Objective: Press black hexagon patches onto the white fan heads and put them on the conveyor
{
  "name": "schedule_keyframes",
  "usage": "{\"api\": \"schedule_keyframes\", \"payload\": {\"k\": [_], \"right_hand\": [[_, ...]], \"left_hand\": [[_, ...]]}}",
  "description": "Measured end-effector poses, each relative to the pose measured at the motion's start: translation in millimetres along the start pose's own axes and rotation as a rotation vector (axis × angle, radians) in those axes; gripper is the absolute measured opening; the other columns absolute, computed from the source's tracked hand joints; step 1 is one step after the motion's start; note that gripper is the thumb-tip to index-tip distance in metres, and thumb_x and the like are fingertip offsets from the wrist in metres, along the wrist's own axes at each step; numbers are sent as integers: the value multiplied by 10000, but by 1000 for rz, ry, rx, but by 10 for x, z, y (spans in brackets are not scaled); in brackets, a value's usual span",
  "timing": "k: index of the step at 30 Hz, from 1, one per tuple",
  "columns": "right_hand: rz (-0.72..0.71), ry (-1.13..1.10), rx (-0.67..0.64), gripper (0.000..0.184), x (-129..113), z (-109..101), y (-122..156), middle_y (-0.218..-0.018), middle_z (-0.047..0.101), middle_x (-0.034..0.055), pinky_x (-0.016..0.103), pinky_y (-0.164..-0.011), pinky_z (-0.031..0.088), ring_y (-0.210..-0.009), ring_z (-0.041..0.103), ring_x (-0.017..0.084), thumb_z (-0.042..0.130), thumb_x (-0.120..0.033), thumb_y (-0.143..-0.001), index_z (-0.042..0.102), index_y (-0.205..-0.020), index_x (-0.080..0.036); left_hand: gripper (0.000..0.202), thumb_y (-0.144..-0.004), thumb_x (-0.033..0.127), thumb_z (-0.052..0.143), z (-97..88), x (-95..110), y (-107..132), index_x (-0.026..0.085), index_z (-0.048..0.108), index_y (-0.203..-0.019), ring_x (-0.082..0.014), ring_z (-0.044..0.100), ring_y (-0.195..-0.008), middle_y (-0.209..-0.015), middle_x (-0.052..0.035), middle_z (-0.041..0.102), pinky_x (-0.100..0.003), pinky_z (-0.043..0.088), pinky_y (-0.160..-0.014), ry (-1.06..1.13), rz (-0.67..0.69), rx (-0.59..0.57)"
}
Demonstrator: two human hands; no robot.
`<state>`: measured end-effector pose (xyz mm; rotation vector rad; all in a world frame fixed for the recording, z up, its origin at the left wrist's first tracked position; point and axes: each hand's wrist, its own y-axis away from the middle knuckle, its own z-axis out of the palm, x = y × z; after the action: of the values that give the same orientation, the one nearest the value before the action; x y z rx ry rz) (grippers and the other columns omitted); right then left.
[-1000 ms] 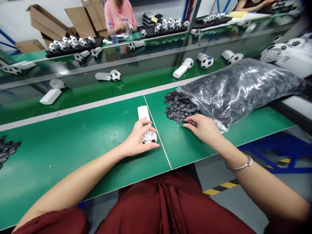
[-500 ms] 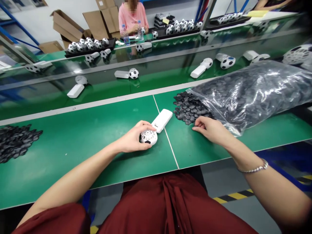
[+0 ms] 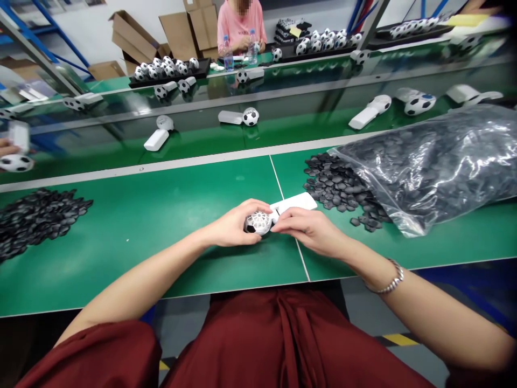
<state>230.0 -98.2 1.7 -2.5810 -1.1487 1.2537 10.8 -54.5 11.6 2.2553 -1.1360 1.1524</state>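
Observation:
My left hand (image 3: 236, 222) is closed round the ball-shaped head of a white soccer-ball device (image 3: 259, 220), which has an openwork white cage and a flat white handle pointing right. A black patch shows on the head's left side. My right hand (image 3: 311, 229) pinches at the head's right edge, in front of the handle; whatever lies between its fingertips is too small or hidden to make out. Just beyond that hand lies a pile of small black plastic pieces (image 3: 335, 183), spilling from a clear plastic bag (image 3: 440, 156).
Another heap of black pieces (image 3: 40, 221) lies at the left. Along the green conveyor (image 3: 202, 137) rest several similar devices, one white device (image 3: 156, 139) among them. A person in pink (image 3: 242, 27) sits across, beside trays of ball heads. Another person's hand (image 3: 8, 148) reaches in at the left edge.
My right hand has moved left from beside the black pile to the ball head. The handle has swung clockwise, now nearer level. The whole view has shifted slightly.

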Motion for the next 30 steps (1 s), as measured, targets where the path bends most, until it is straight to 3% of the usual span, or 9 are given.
{"api": "schedule_keyframes", "payload": {"k": [3,6,14,20,22,24,26,30], "right_hand": [[-28,-13,-19,112,38,62,-96,-849,627,28,272,-744,453,-814,567,144,504,-149,-856,603,-878,-196],[-4,-4,-1,62,60,107,-157,-782,611,21,270,-689,447,-744,557,146,532,-142,-834,570,-809,-183],[39,34,21,94,145,97,-200,-802,550,26,278,-659,419,-746,509,156,607,-217,-806,526,-846,-189],[87,61,59,86,215,126,-205,-857,541,37,294,-675,443,-787,523,166,556,-272,-840,504,-855,-205],[100,120,140,103,232,71,-148,-927,542,52,323,-748,448,-883,522,186,543,-300,-847,500,-883,-214],[138,212,241,131,278,-40,-36,-995,537,68,358,-811,442,-971,509,212,529,-337,-850,498,-904,-223],[199,355,347,170,363,-186,132,-1040,533,83,395,-850,430,-1017,501,241,506,-377,-852,507,-935,-229],[327,720,483,331,619,-447,567,-1051,562,126,464,-847,408,-975,521,313,433,-513,-838,550,-993,-245]], "left_hand": [[514,-628,230,701,112,28,-17,189,501,-1099,-226,485,-1103,-1156,-80,505,-385,363,-982,-5,-44,118],[434,-648,231,677,174,29,-36,195,515,-1049,-216,506,-1060,-1104,-69,529,-379,382,-956,6,-62,186],[381,-629,147,616,226,22,-46,177,532,-999,-218,507,-1005,-1043,-61,562,-370,396,-926,-31,-31,211],[389,-630,157,616,260,-82,-69,187,531,-1008,-211,514,-1017,-1056,-58,570,-352,395,-929,-41,14,256],[419,-603,148,637,131,-175,-182,187,541,-1008,-207,527,-1005,-1055,-51,574,-342,406,-913,-48,13,280],[442,-587,150,652,-112,-314,-395,187,548,-1015,-201,546,-976,-1049,-42,580,-328,425,-877,-111,-59,380],[446,-604,170,652,-442,-498,-696,187,545,-1037,-193,560,-950,-1051,-38,589,-309,438,-844,-210,-195,538],[458,-703,235,608,-1122,-928,-1332,116,492,-1129,-240,502,-1072,-1198,-136,516,-330,394,-897,-293,-336,722]]}}
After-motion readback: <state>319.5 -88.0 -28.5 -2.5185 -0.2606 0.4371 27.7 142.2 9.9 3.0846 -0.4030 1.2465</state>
